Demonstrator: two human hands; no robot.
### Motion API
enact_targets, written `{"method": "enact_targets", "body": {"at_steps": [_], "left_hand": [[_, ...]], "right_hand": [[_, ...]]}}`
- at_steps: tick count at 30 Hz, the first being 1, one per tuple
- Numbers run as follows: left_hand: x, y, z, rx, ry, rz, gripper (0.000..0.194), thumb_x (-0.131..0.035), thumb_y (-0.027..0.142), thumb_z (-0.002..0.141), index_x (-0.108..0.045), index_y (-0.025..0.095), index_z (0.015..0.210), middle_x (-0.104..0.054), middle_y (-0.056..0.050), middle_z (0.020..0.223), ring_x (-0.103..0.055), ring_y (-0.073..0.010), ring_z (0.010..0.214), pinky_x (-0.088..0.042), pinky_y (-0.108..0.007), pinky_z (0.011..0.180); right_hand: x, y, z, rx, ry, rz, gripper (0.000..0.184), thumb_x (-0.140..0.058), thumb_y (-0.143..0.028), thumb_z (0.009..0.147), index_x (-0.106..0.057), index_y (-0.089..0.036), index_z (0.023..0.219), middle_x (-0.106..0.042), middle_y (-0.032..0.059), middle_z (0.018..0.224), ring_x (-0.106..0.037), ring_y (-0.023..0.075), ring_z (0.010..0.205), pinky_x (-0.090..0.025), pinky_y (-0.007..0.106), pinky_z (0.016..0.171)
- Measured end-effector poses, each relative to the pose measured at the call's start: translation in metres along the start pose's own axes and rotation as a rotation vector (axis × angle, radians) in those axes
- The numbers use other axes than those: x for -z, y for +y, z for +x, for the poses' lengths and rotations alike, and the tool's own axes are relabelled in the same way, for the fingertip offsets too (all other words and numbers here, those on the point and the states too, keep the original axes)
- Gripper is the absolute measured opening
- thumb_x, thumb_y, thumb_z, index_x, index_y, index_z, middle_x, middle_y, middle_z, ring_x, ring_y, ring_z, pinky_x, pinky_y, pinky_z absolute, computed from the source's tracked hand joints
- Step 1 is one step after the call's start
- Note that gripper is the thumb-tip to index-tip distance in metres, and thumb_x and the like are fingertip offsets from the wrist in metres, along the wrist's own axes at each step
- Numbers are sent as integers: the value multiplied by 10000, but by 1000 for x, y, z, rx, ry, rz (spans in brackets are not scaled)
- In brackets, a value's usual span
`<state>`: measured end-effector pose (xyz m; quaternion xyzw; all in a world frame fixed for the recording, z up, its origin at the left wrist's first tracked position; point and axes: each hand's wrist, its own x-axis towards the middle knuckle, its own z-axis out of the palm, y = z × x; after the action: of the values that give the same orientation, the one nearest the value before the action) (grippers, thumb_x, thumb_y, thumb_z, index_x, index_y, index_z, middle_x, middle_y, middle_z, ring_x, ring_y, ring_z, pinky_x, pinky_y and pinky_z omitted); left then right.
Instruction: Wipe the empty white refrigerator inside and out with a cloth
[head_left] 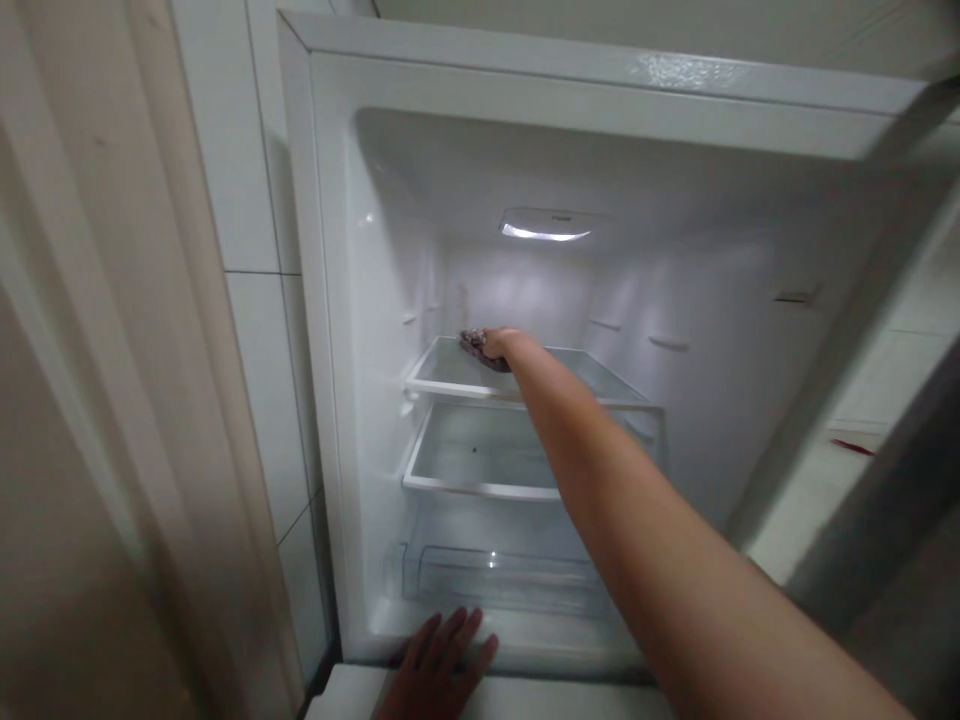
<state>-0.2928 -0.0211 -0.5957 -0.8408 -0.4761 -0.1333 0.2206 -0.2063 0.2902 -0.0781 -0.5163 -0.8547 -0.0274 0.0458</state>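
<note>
My right hand [495, 343] reaches deep into the fridge, its fingers closed over a bunched dark cloth [484, 352]. The cloth lies against the back left part of the upper glass shelf [457, 374]. Down at the front, my left hand [446, 660] rests with fingers spread at the fridge's bottom front edge, holding nothing. A lower glass shelf [442, 445] sits beneath the upper one, with a small dark speck [474, 450] on it. My right forearm hides the right part of both shelves.
A lit lamp [546, 226] is set in the fridge ceiling. A clear plastic drawer [510, 570] stands at the bottom. The white fridge frame [326, 350] borders the opening, beside tiled wall [259, 390] and a beige door frame [150, 300] at left.
</note>
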Motion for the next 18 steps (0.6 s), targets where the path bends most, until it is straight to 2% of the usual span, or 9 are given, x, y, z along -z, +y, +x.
{"method": "enact_targets", "body": {"at_steps": [3, 7, 8, 10, 12, 13, 15, 18], "left_hand": [[-2, 0, -2, 25, -11, -13, 1022, -685, 197, 973, -99, 440, 1773, -517, -2, 1715, -587, -300, 1479, -449, -448, 1192], [4, -2, -1, 68, 10, 12, 1108, -699, 130, 912, -78, 459, 1768, -501, 19, 1727, -570, -288, 1500, -415, -447, 1231], [8, -3, -1, 68, 2, 0, 1100, -723, 178, 923, -78, 460, 1767, -486, 17, 1738, -561, -289, 1511, -405, -448, 1243], [17, -6, 0, 57, -28, -49, 1108, -807, 417, 927, -87, 452, 1768, -450, -8, 1761, -541, -315, 1533, -396, -460, 1258], [27, -8, 2, 49, -53, -101, 1224, -838, 723, 825, -111, 439, 1768, -434, -44, 1770, -535, -360, 1537, -394, -480, 1264], [31, -9, 3, 48, -61, -118, 1270, -818, 821, 776, -125, 437, 1767, -431, -55, 1771, -534, -375, 1537, -389, -485, 1270], [38, -8, 4, 49, -64, -129, 1287, -801, 878, 741, -146, 447, 1762, -439, -55, 1766, -541, -386, 1531, -383, -488, 1276], [45, -3, 6, 76, -100, -138, 1306, -889, 774, 727, -146, 464, 1756, -413, -45, 1777, -522, -405, 1547, -378, -525, 1292]], "right_hand": [[5, -27, -21, 10, -48, 8, 483, -714, -429, 1056, -632, -191, 1469, -628, 134, 1499, -655, 303, 1321, -580, 553, 1117], [14, -44, -66, 47, -69, 11, 479, -706, -423, 1062, -634, -207, 1484, -615, 137, 1538, -639, 305, 1363, -556, 567, 1155], [16, -46, -78, 54, -73, 10, 488, -708, -418, 1061, -628, -206, 1493, -612, 138, 1542, -639, 308, 1366, -558, 570, 1154], [19, -46, -101, 55, -74, 7, 483, -710, -402, 1061, -625, -215, 1498, -603, 140, 1553, -637, 304, 1369, -562, 566, 1152], [20, -43, -121, 50, -62, 3, 462, -710, -388, 1062, -635, -215, 1484, -604, 137, 1551, -635, 303, 1370, -564, 561, 1151], [21, -41, -130, 50, -52, 2, 456, -710, -383, 1062, -638, -209, 1477, -608, 136, 1544, -634, 304, 1371, -564, 563, 1150], [21, -33, -143, 52, -31, 4, 438, -706, -380, 1065, -647, -202, 1461, -619, 134, 1527, -638, 301, 1365, -565, 563, 1147], [21, -16, -154, 48, -12, 13, 397, -707, -384, 1066, -675, -193, 1413, -648, 128, 1487, -658, 284, 1330, -575, 538, 1135]]}}
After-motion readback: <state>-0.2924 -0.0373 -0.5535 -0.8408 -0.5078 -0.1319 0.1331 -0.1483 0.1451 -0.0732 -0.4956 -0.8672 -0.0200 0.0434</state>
